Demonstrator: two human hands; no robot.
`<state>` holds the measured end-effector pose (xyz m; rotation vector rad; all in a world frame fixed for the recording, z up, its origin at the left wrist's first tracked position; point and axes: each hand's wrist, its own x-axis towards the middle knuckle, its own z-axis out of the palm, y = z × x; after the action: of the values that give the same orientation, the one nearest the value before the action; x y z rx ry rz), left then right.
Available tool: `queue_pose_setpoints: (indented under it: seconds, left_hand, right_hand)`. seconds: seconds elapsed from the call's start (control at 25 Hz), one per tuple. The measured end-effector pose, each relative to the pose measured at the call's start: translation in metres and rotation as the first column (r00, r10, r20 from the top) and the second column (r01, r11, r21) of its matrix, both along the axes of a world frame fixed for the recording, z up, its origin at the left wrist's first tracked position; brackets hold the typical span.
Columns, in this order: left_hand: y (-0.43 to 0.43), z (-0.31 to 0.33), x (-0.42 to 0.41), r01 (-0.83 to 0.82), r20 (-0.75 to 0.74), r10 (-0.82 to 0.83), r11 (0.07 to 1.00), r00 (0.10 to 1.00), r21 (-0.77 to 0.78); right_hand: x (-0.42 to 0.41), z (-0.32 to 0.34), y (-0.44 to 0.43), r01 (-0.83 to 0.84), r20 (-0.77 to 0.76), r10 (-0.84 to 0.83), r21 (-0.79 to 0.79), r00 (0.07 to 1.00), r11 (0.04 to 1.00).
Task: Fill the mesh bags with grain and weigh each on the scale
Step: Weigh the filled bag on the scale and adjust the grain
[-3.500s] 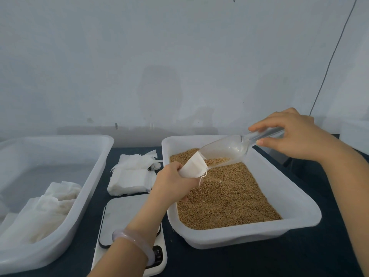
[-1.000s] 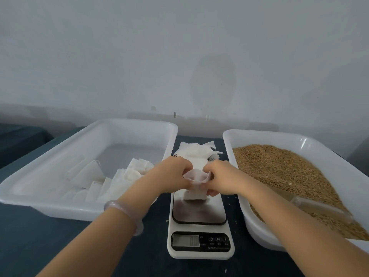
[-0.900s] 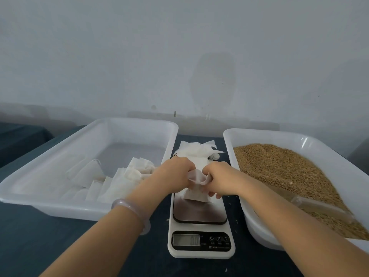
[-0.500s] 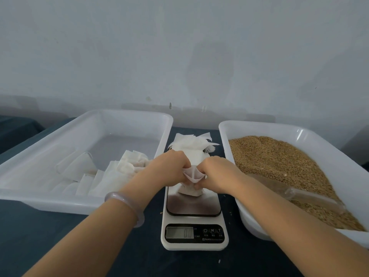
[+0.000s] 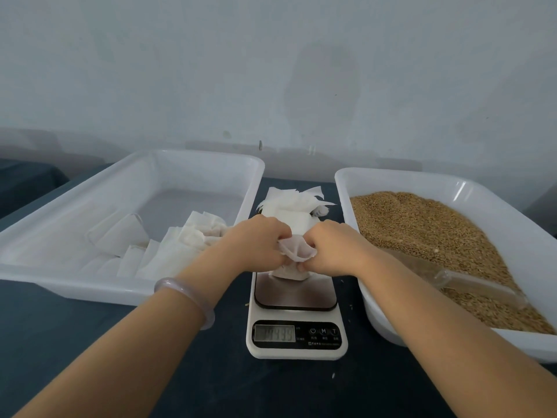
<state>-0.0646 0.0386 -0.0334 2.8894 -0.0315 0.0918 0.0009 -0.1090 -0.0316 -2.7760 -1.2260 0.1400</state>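
Mesh bag (image 5: 290, 272) is now off the grain tray (image 5: 422, 178) and its base sits on the scale (image 5: 296, 298) at centre. The scoop (image 5: 470, 282) lies dropped in that tray at right, so filling looks done and weighing begun; display (image 5: 274, 333) unreadable. Your left hand (image 5: 256, 244) and right hand (image 5: 334, 247) each pinch the bag's mouth, knuckles up, fingers curled.

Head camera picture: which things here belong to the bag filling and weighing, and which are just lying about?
In use: mesh bag, pinched by left hand and right hand; scale; grain in right tray; scoop; spare bags; other bags in left tray.
Lying about: stray grains on the dark table; bracelet on the wrist.
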Motion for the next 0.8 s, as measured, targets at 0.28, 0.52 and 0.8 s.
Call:
queue_pose_setpoints:
  seconds: [0.28, 0.52, 0.8]
  left_hand:
    - [0.0096, 0.0067, -0.0069, -0.024, 0.084, 0.061, 0.92, 0.995, -0.391]
    - [0.0108, 0.007, -0.0078, -0.031, 0.106, 0.096, 0.865, 0.99, -0.5]
    - [0.0101, 0.0064, -0.0081, -0.036, 0.123, 0.109, 0.876, 0.986, -0.481]
  right_hand:
    - [0.0009, 0.0059, -0.0028, 0.043, -0.141, -0.02, 0.162, 0.99, 0.986]
    - [0.0047, 0.0032, -0.0042, 0.112, -0.251, -0.04, 0.278, 0.967, 0.954]
    - [0.0037, 0.0028, -0.0043, 0.112, -0.255, -0.039, 0.275, 0.966, 0.955]
